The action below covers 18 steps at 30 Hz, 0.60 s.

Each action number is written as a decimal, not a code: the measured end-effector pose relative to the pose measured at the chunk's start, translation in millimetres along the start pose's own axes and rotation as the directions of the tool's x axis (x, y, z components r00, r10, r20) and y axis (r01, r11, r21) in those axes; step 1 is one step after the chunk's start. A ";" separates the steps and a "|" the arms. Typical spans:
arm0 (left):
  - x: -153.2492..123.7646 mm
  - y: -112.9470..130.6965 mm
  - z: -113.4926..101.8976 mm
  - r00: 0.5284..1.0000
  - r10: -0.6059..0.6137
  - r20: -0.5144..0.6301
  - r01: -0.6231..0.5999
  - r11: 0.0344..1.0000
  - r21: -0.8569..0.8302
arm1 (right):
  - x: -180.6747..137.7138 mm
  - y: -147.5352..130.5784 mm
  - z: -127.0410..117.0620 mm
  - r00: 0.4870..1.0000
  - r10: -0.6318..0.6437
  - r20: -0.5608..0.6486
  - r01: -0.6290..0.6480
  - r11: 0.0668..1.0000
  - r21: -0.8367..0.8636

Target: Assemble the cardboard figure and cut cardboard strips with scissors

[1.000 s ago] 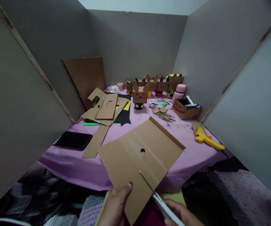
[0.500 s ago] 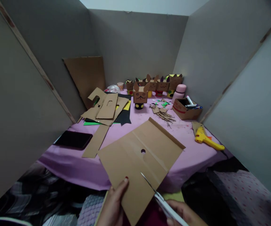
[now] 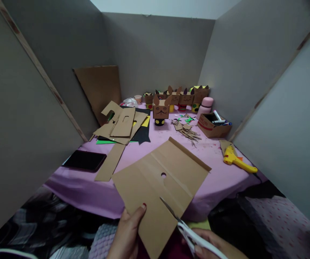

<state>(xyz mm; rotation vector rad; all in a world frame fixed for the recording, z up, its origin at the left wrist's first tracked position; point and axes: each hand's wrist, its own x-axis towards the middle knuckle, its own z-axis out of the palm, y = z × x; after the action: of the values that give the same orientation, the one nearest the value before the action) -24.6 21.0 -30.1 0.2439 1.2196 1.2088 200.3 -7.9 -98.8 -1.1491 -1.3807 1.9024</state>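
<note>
The left hand (image 3: pixel 126 233) is gripping the cardboard (image 3: pixel 155 180) at its near edge, thumb pressing on top. The right hand (image 3: pixel 211 239) is gripping the scissors (image 3: pixel 183 227), one blade lying over the sheet's near right part. The cardboard is reaching out over the near edge of the worktop (image 3: pixel 219 176). A glue gun (image 3: pixel 237 161) is lying far right and a tablet (image 3: pixel 85 160) far left.

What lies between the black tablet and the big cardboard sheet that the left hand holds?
In the head view, a long cardboard strip lies on the purple cloth between the tablet and the sheet.
</note>
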 end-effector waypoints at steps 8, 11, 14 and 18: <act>-2.1 4.2 -0.3 0.999 -0.050 -0.019 0.049 0.999 -0.012 | -7.1 -33.5 1.3 0.997 0.077 0.022 -0.075 0.992 -0.104; -3.0 2.8 -1.0 0.999 -0.041 -0.012 0.041 0.999 -0.014 | -8.0 -38.9 1.4 0.997 0.076 0.035 -0.069 0.984 -0.162; -3.0 0.7 0.6 1.000 0.007 -0.014 -0.007 1.000 0.008 | -8.7 -35.8 -0.2 0.995 0.096 0.010 -0.093 0.985 -0.146; -2.4 0.2 3.9 0.998 0.036 -0.052 -0.036 0.999 0.013 | -7.7 -29.2 -0.1 0.997 0.076 -0.006 -0.076 0.995 -0.066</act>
<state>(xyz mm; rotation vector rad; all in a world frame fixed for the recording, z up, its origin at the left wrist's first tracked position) -21.2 20.8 -27.0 0.2450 1.2731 1.2460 202.3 -3.9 -68.9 -1.2528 -1.4265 1.9186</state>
